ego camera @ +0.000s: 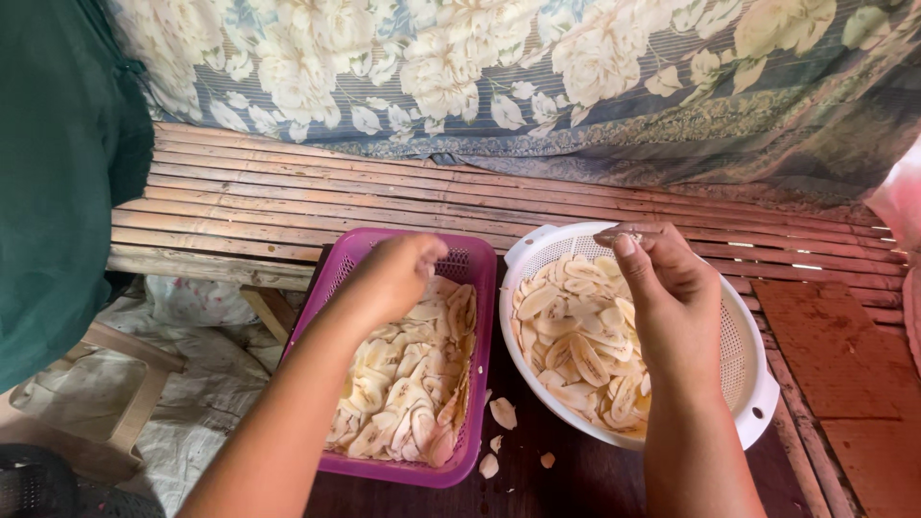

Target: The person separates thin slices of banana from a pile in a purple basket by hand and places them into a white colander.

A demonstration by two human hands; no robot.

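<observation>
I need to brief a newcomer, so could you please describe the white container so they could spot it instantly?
On the slatted bamboo platform two perforated containers of pale slices sit side by side. The white colander lies under the right hand; unlike the rectangular purple basket, it is round.

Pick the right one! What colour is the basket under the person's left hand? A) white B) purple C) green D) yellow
B: the left hand is over the purple rectangular basket full of pale slices, while the right hand is over the round white strainer.
</observation>
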